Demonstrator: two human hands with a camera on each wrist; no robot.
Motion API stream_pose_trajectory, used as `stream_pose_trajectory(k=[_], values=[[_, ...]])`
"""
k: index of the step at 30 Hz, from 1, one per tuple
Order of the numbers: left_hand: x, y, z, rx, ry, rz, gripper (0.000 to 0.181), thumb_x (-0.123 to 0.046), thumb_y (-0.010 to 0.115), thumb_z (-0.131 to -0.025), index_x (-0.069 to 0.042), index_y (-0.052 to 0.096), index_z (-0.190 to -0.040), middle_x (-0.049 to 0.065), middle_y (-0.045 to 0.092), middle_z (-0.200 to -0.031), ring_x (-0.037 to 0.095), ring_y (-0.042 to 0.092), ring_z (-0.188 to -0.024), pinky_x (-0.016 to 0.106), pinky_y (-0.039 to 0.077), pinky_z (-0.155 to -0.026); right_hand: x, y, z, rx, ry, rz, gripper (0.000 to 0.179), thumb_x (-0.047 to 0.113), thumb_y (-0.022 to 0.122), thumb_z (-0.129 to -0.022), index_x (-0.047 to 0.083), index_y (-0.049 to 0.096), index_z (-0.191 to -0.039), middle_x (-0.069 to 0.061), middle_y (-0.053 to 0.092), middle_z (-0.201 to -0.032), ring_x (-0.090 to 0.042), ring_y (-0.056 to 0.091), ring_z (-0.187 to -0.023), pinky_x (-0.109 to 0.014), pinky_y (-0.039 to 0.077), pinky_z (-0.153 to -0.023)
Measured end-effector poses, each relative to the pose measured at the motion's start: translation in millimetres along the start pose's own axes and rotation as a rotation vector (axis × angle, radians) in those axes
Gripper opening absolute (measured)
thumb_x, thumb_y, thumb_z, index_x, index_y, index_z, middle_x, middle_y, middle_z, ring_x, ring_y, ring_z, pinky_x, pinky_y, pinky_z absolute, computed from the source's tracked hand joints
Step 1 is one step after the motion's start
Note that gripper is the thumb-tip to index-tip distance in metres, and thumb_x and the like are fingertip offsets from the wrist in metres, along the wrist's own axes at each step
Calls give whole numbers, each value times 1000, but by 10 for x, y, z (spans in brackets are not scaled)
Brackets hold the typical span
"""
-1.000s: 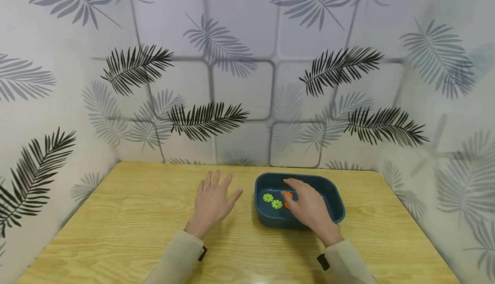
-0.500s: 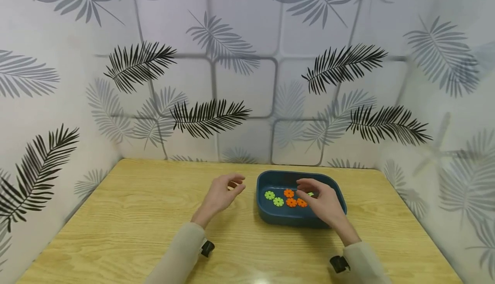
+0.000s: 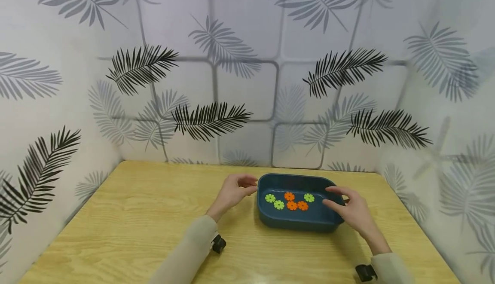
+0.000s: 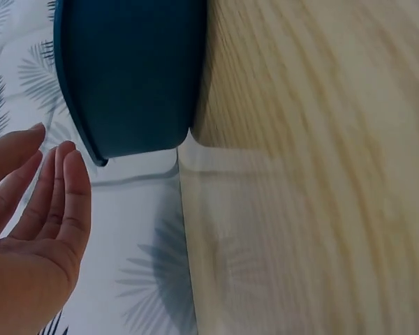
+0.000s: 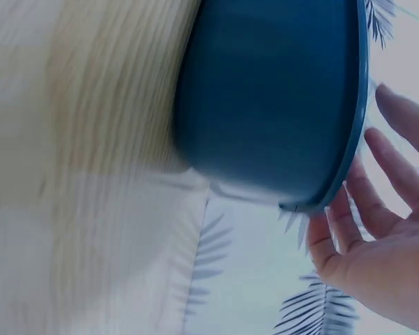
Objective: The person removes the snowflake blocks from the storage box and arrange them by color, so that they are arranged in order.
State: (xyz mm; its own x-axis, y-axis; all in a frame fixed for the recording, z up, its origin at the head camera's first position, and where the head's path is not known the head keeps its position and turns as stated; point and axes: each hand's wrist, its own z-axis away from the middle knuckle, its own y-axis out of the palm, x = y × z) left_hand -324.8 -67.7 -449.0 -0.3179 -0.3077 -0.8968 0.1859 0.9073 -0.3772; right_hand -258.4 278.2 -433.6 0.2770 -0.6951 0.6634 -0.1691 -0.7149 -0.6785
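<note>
A dark blue rectangular basin with rounded corners stands on the table. Flat notched discs lie on its floor: orange ones, such as the orange disc, and green ones, such as the green disc. My left hand is beside the basin's left end, fingers loosely bent toward the rim; the left wrist view shows a gap between fingertips and wall. At the right end is my right hand, thumb and forefinger spread over the rim. In the right wrist view its other fingers come right up to the rim's outside.
The wooden table extends on both sides of the basin. Behind it rises a pale wall patterned with leaves, with similar panels at left and right. A dark band sits at the right cuff.
My right hand has moved from over the discs to the basin's right end, uncovering them. My left hand has moved right to the left end, its spread fingers now bent.
</note>
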Motion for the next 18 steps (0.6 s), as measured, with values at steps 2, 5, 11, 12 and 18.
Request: stream_pose_trajectory(k=[2, 5, 11, 12, 18], values=[[-9, 47, -40, 17, 28, -4, 26, -12, 73, -89, -5, 71, -114, 10, 74, -103, 17, 68, -89, 28, 56, -72, -48, -52, 19, 52, 18, -21, 50, 32, 73, -89, 6, 61, -130, -22, 53, -137, -41, 47, -127, -56, 44, -97], [-42, 106, -97, 54, 48, -21, 27, -13, 74, -88, -5, 71, -114, 8, 73, -103, 16, 68, -91, 27, 56, -75, -118, -112, 36, 141, 64, -43, 60, 35, 73, -89, 5, 54, -137, -25, 43, -144, -46, 40, -131, -60, 44, -97], [-114, 192, -222, 162, 51, -29, 25, -17, 75, -88, -11, 72, -112, 10, 72, -109, 12, 67, -92, 28, 55, -80, -215, -175, 81, 273, 196, -112, 76, 39, 74, -87, 6, 41, -147, -29, 25, -154, -57, 34, -132, -60, 46, -95], [-124, 206, -247, 184, 54, -29, 24, -17, 75, -88, -11, 72, -111, 11, 72, -110, 12, 67, -93, 28, 55, -80, -227, -180, 82, 289, 215, -125, 78, 38, 74, -87, 6, 40, -148, -28, 23, -155, -57, 33, -134, -60, 46, -96], [-213, 296, -420, 353, 89, -116, 20, -8, 71, -89, -11, 73, -109, 14, 71, -112, 13, 68, -95, 25, 54, -82, -263, -194, 68, 361, 281, -127, 82, 39, 73, -88, 5, 35, -151, -29, 22, -157, -55, 27, -138, -61, 42, -98]])
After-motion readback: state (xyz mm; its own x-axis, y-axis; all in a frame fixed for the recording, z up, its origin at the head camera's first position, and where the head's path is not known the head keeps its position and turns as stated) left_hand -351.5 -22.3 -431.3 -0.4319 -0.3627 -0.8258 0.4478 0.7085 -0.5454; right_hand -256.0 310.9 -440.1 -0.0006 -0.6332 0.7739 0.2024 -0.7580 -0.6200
